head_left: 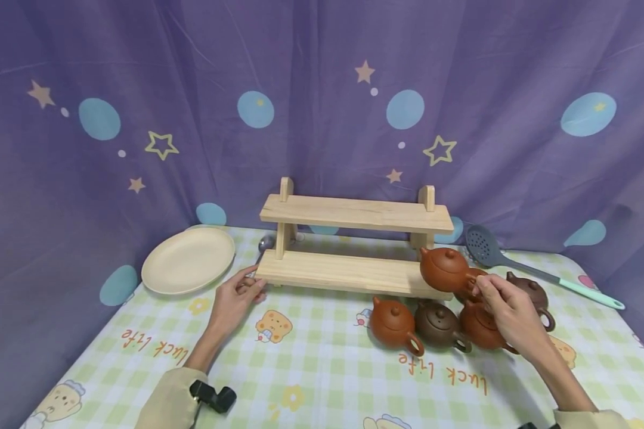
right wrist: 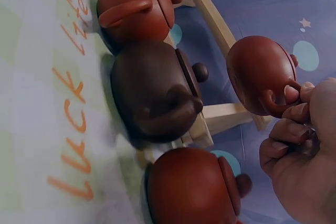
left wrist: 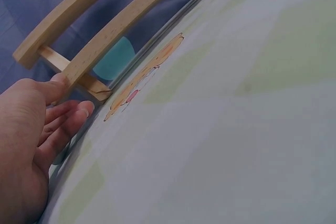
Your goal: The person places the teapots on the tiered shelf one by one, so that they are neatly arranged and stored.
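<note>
A reddish-brown teapot (head_left: 444,269) hangs in the air at the right end of the two-tier wooden shelf (head_left: 349,271). My right hand (head_left: 512,313) pinches it by its handle, as the right wrist view also shows. My left hand (head_left: 236,301) grips the left end of the lower board, thumb against the board (left wrist: 100,45) and fingers below. Under the raised teapot, a red teapot (head_left: 393,323), a dark brown teapot (head_left: 439,326) and another red teapot (head_left: 480,326) stand in a row on the cloth. Behind my right hand sits a second dark teapot (head_left: 531,293), partly hidden.
A cream plate (head_left: 188,260) lies left of the shelf. Behind the left hand is a metal spoon (head_left: 266,243), partly covered by the shelf. A grey slotted spatula (head_left: 496,256) with a mint handle lies at the back right. Behind everything hangs a purple curtain (head_left: 322,119).
</note>
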{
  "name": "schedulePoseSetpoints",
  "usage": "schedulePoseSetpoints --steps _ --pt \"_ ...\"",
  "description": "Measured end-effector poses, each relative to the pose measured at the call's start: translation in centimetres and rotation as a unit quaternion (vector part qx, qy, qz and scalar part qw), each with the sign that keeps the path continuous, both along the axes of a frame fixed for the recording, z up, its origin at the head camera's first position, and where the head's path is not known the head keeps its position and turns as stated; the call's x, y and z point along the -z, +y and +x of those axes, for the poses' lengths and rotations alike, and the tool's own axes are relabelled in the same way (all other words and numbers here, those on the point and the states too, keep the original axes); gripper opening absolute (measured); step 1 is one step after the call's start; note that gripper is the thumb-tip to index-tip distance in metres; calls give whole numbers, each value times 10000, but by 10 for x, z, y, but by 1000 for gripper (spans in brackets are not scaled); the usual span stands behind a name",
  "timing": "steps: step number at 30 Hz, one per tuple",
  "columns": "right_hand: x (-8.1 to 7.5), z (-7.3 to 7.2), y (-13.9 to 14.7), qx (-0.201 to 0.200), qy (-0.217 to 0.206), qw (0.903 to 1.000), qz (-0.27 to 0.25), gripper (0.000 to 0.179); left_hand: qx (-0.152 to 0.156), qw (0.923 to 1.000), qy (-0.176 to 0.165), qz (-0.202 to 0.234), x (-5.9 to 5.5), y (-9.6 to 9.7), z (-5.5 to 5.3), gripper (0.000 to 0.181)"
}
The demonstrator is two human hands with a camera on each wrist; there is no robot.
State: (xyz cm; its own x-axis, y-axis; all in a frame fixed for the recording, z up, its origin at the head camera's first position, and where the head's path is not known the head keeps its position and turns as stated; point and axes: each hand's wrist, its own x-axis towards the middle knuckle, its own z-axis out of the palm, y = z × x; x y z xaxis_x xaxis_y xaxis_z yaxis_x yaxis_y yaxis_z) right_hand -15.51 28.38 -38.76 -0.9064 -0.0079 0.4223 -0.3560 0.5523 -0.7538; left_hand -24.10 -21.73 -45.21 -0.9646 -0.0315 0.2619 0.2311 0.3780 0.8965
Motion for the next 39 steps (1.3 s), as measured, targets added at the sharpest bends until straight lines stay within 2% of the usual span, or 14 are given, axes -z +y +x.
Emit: schedulePoseSetpoints --steps 3,19,33,39 --pt "-1 -5 -5 -76 -21 10000 -11 26 3 10000 -8 13 0 0 0 51" --pt "-5 -27 -28 -628 -119 9953 -724 29 32 10000 -3 42 3 -1 -2 50" --pt "-14 -44 -50 -794 -285 9936 -755 33 -6 10000 -12 18 3 -1 -2 50" --pt "-16 -52 -58 -822 -263 9940 -679 35 88 9994 -114 307 3 0 -2 51"
